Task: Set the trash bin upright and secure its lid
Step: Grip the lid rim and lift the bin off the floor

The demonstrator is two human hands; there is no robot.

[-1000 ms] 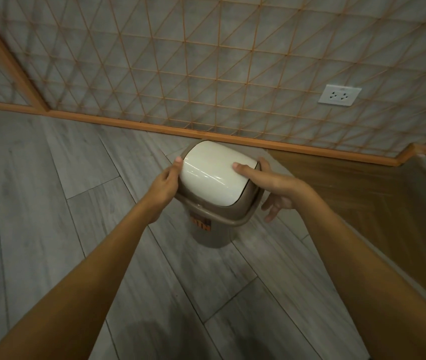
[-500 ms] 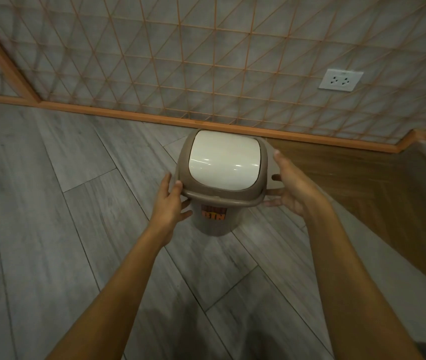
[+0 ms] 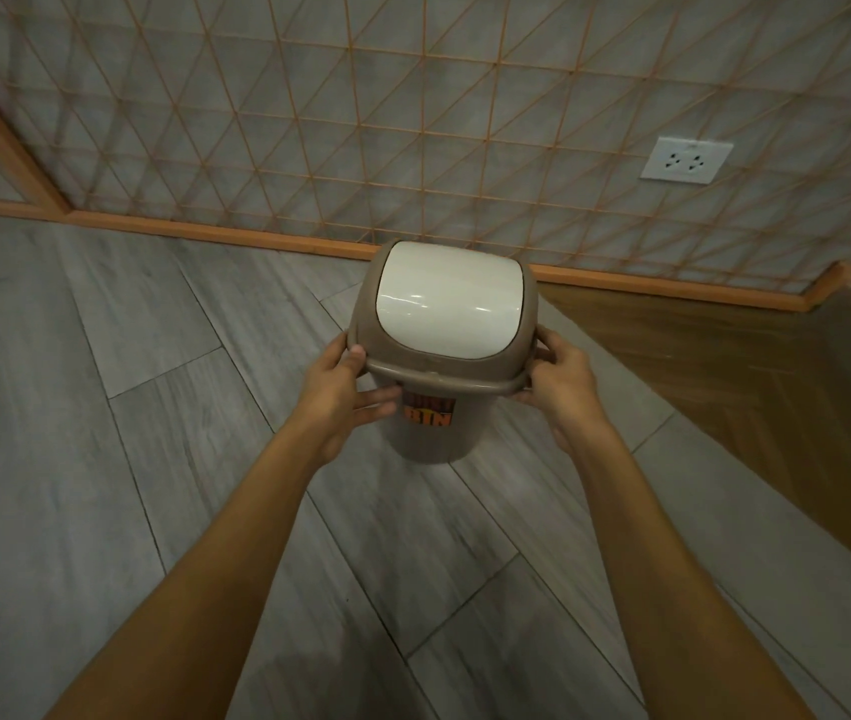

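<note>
A small taupe trash bin (image 3: 428, 433) stands upright on the grey plank floor, an orange "BIN" sticker on its front. On top sits its taupe lid frame (image 3: 444, 379) with a cream swing flap (image 3: 449, 301), which lies level. My left hand (image 3: 345, 387) clasps the lid's left rim, thumb on top and fingers on the bin wall below. On the opposite side my right hand (image 3: 561, 379) holds the right rim, thumb over the edge.
Just behind the bin runs an orange skirting board (image 3: 257, 236) under a wall with a diamond lattice. A white power socket (image 3: 686, 161) sits on that wall at the right. A wooden panel (image 3: 724, 387) slopes down along the right side.
Both hands slid from the top of the lid down to its side rims. The lid went from tilted to level on the bin.
</note>
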